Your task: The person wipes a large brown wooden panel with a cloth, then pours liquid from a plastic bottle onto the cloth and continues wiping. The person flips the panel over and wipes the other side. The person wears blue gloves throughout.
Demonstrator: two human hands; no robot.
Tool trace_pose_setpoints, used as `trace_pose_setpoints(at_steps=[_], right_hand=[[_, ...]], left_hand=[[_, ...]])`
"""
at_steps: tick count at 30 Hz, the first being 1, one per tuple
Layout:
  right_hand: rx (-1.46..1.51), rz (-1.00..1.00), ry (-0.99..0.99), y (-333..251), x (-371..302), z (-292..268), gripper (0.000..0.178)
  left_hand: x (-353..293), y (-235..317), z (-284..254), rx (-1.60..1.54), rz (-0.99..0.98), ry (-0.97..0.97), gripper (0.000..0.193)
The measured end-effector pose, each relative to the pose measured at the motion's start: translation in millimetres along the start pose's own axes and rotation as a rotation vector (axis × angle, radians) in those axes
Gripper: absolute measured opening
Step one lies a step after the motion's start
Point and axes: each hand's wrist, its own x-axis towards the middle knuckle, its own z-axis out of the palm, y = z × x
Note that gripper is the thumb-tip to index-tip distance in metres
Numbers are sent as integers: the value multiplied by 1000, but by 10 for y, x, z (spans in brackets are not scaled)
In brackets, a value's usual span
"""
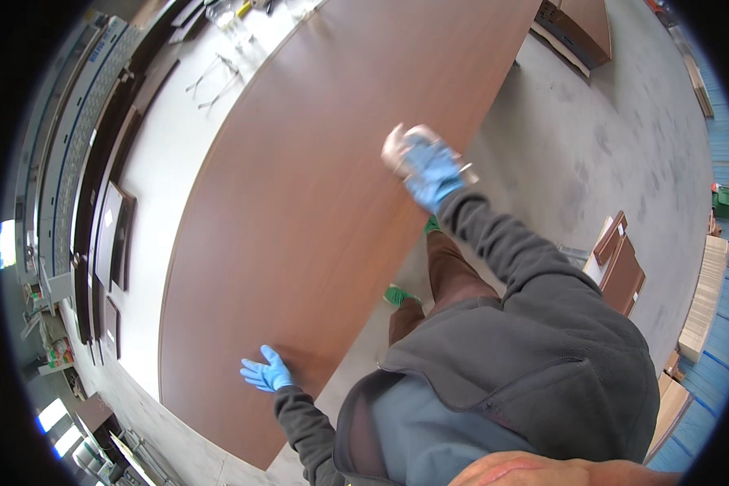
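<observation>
A large brown wood-look panel (324, 186) lies flat in front of me, long and slanting from the lower left to the top. My left hand (267, 371), in a blue glove, rests with spread fingers on its near left part. Farther up, close to the panel's right edge, my right hand (431, 166) wears a blue glove too and is closed on a crumpled pale cloth (394, 151). The cloth sticks out past the fingers and looks smeared by motion, pressed to or just over the panel.
The panel lies on a white worktop (188, 121). On that stand a thin metal tool (219, 77) and, farther left, dark brown boards (113, 235). Brown panels (624, 279) lean at my right. A brown cabinet part (579, 36) is at the top right, a green bin (722, 202) at far right.
</observation>
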Motion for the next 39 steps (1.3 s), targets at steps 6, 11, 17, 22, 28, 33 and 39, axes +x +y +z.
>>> trace_pose_setpoints(at_steps=[6,11,17,22,28,33,39], right_hand=[[-256,368,264,1344,314,201,59],[335,-313,-83,416,100,-86,43],[586,-461,-197,1243,665,22,45],[85,318,40,3048,1552,195,62],[264,226,-154,2637,1640,58,53],[509,-675,-558,948,1248,381,70],[587,-707,-304,1383,1860,700,46]], left_hand=[[-1064,2047,133,-194,447,32,99],[-1563,3627,369,-51,371,-123,117],[-1534,3744,324,62,328,-175,126],[-1516,3726,351,91,299,-214,128],[-1550,3688,381,40,319,-204,128],[-1530,3698,422,67,323,-190,127],[-1636,3759,298,115,313,-134,126]])
